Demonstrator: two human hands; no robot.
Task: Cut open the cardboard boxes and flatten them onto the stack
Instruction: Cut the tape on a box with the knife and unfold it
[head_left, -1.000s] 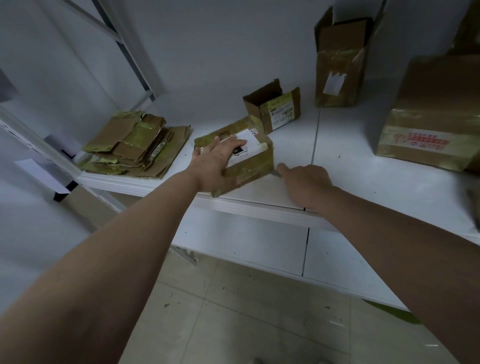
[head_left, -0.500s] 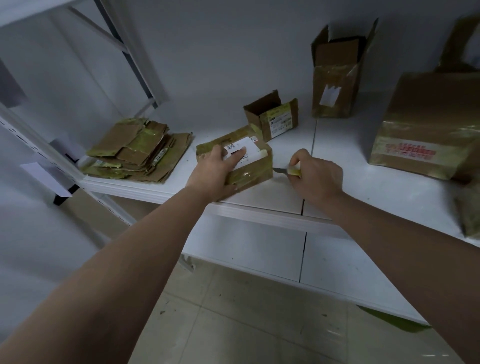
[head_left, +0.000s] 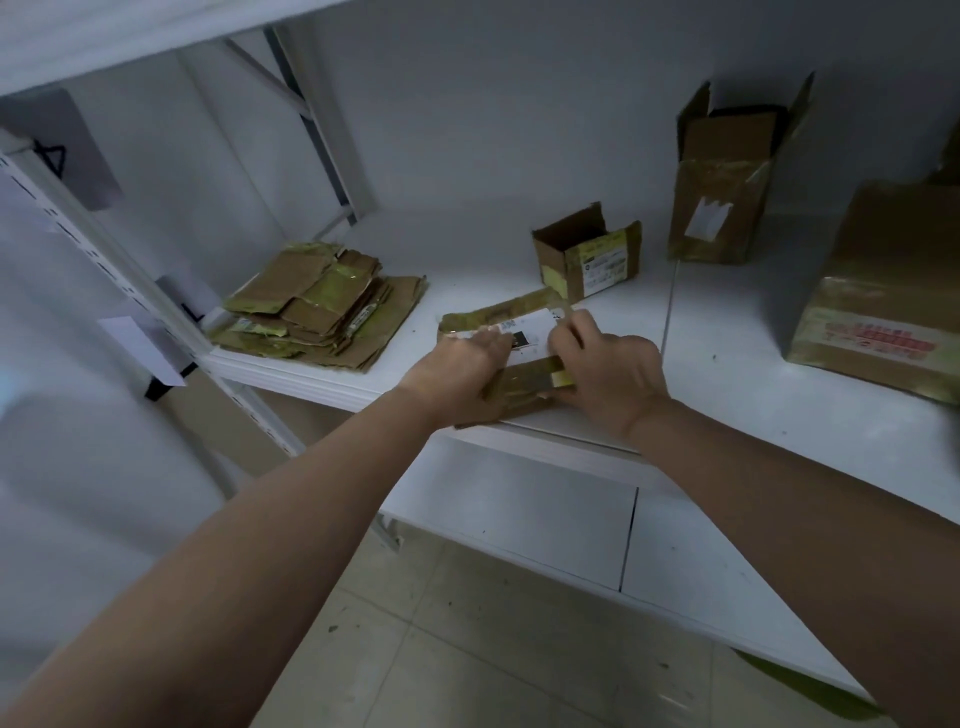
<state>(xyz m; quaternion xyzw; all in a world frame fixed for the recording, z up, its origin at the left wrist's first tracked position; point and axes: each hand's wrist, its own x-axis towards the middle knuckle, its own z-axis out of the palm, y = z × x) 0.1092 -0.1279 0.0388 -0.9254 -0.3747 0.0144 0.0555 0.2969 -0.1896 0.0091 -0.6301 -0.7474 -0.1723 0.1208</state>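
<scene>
I saw a small taped box (head_left: 524, 364) of brown corrugated cardboard at the near edge of the white shelf (head_left: 727, 374), wrapped in glossy yellowish tape with a white printed label on its top face. It was low and rectangular, and slightly crushed. My left hand (head_left: 457, 366) lay over its left end, palm down, fingers reaching flat across the label and pressing on the top. My right hand (head_left: 608, 369) gripped the right end, fingers bent around the corner and the thumb on the near side; a yellow sliver showed under that palm, but I could not tell what it was. Both forearms stretched out straight from the near side, wrists slightly raised.

To the left, near the shelf's end, sat the stack (head_left: 322, 306) of flattened cardboard, its ragged sheets layered unevenly with creased tape patches. Just beyond the held box stood a small open carton (head_left: 587, 254), flaps up, with a yellow-and-white label on its side. Farther right stood a tall open box (head_left: 727, 176) with wrinkled tape and a torn white sticker. At the far right edge a large box (head_left: 883, 306) lay tilted, with shiny tape and red print on its near face. The shelf's perforated metal upright (head_left: 104, 249) rose at the left.
</scene>
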